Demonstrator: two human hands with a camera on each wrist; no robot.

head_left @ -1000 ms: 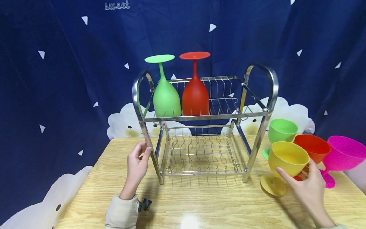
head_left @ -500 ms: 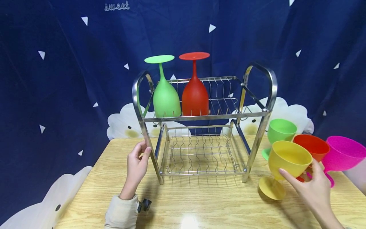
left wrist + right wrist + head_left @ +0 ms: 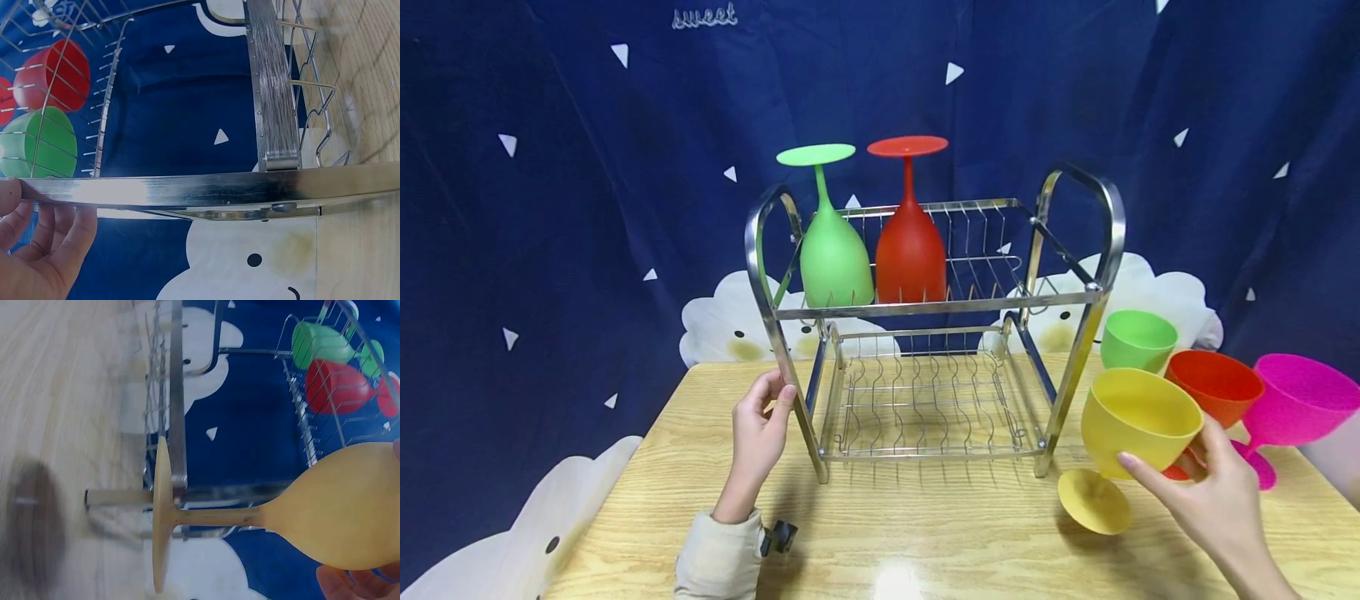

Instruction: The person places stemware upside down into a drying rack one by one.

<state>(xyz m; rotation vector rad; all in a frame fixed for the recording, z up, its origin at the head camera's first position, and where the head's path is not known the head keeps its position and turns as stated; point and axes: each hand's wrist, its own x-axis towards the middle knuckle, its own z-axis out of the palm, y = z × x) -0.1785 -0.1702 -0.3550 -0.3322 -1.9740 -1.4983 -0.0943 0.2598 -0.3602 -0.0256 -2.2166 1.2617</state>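
Note:
My left hand (image 3: 763, 433) grips the left front post of a two-tier metal dish rack (image 3: 940, 309), thumb on one side and fingers on the other. By its bowl, my right hand (image 3: 1217, 504) holds a yellow plastic goblet (image 3: 1138, 425), tilted, its foot raised off the table. The right wrist view shows the goblet's stem (image 3: 215, 517) and foot lying sideways, with only fingertips visible below the bowl. Upside down on the upper tier, at its left, stand a green goblet (image 3: 837, 262) and a red goblet (image 3: 912, 258) side by side.
On the wooden table (image 3: 880, 533) right of the rack stand another green goblet (image 3: 1138, 340), another red goblet (image 3: 1216, 390) and a pink goblet (image 3: 1303, 404), all upright and close together. A dark blue patterned curtain (image 3: 625, 208) hangs behind.
My right hand has raised the yellow goblet from the table, tilted it, and moved it slightly left, away from the other goblets. My left hand stays on the rack post.

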